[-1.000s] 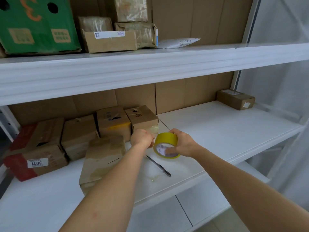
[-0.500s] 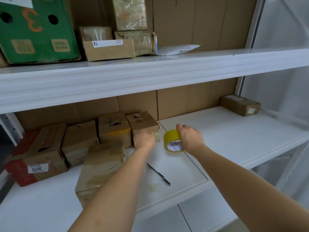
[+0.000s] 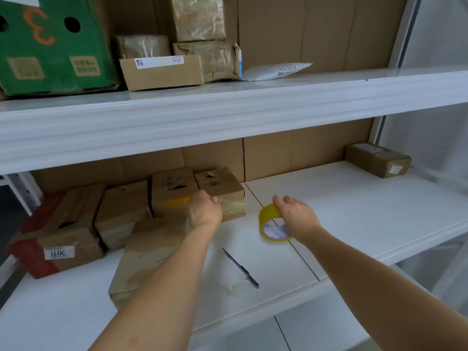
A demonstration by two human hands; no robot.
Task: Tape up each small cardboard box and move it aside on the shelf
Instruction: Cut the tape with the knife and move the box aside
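Hands: left (image 3: 205, 209) pinching clear glossy tape strip on small cardboard box (image 3: 222, 192), right (image 3: 296, 216) gripping yellow tape roll (image 3: 272, 224).

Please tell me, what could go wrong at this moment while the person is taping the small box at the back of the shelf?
1. The knife lies bare on the shelf between both forearms; an arm pulling back might brush its blade.
2. The left hand holds clear tape against the small box, while the right hand holds the tape roll apart; the strip may twist or stick to itself.
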